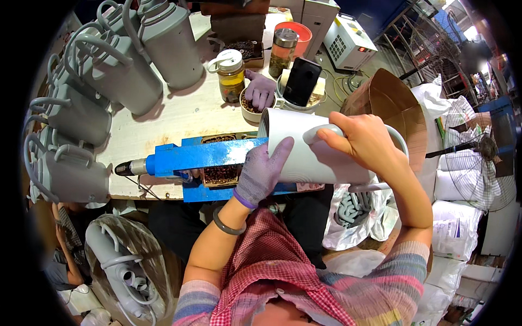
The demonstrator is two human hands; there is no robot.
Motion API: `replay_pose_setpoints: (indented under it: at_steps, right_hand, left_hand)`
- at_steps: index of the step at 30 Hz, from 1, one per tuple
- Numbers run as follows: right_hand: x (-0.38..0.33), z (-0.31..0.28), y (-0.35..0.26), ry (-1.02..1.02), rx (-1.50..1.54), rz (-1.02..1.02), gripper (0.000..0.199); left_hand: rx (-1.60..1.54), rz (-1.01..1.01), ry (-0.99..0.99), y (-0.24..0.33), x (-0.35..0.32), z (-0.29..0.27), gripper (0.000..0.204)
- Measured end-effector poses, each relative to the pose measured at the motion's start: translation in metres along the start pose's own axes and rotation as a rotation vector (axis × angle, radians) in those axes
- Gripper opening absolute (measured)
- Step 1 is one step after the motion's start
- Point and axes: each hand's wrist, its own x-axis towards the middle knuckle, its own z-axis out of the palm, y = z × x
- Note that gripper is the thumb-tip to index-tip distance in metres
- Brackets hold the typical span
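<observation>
A grey plastic canister (310,157) lies on its side before me, its open end toward the blue metal machine arm (217,155). My left hand (258,173), in a thin purple-grey glove, is closed on the canister's rim with the thumb along the outside; its other fingers are mostly hidden. My bare right hand (361,138) wraps around the curved grey handle (322,133) on the canister's side. A second, larger loop handle (399,142) shows behind the right wrist. The blue arm's tip reaches the canister's mouth, but I cannot tell how far inside it goes.
Several similar grey canisters (128,73) stand at the table's left. Beyond the machine are a lidded jar (231,81), an empty purple glove (260,89) on a bowl of small parts, and a phone (302,81). A cardboard box (389,103) and a bag of grey handles (353,209) sit right.
</observation>
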Motion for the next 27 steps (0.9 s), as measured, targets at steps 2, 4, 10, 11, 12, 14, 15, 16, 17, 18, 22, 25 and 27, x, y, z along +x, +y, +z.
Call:
replay_pose_setpoints:
  at_steps: [2,4,10,11,12,14,15,16,17,18,22,25,27]
  right_hand:
    - [0.000,-0.004,-0.007,0.001,-0.034,0.007,0.047]
    - [0.002,0.000,-0.008,0.050,-0.079,0.001,0.047]
    - [0.002,0.005,-0.011,0.167,-0.091,0.079,0.057]
    - [-0.004,0.007,-0.003,0.183,-0.058,0.125,0.060]
    - [-0.013,0.011,0.016,0.210,-0.019,0.197,0.058]
    - [-0.054,0.014,0.058,0.239,0.074,0.369,0.055]
    - [-0.088,0.018,0.075,0.287,0.126,0.448,0.056]
    - [-0.124,0.022,0.090,0.339,0.178,0.507,0.057]
    - [-0.160,0.024,0.097,0.391,0.229,0.554,0.058]
    - [-0.193,0.024,0.099,0.436,0.474,0.552,0.057]
    - [-0.289,0.057,0.082,0.590,1.753,-0.007,0.047]
    - [-0.318,0.102,0.046,0.636,1.671,0.098,0.041]
    - [-0.333,0.130,0.030,0.705,1.272,0.424,0.042]
  left_hand:
    - [0.038,-0.017,0.050,-0.010,0.005,-0.001,0.048]
    - [0.018,-0.074,0.048,-0.006,0.004,-0.001,0.049]
    - [0.015,0.087,-0.111,-0.012,-0.001,-0.012,0.051]
    - [0.036,0.112,-0.222,-0.012,-0.004,-0.020,0.055]
    - [0.078,0.203,-0.251,-0.005,-0.014,-0.009,0.063]
    - [-0.003,0.414,-0.317,-0.012,-0.052,-0.011,0.096]
    - [-0.030,0.386,-0.274,-0.016,-0.069,-0.010,0.093]
    - [-0.066,0.280,-0.267,-0.030,-0.086,-0.017,0.086]
    - [-0.062,0.202,-0.308,-0.055,-0.093,-0.025,0.070]
    - [-0.066,0.003,-0.375,-0.082,-0.094,-0.028,0.054]
    - [0.562,0.102,-0.823,-0.161,-0.095,0.034,0.040]
    - [-0.116,-0.285,-0.769,-0.182,-0.114,0.075,0.055]
    - [0.596,0.419,-0.861,-0.173,-0.130,0.076,0.052]
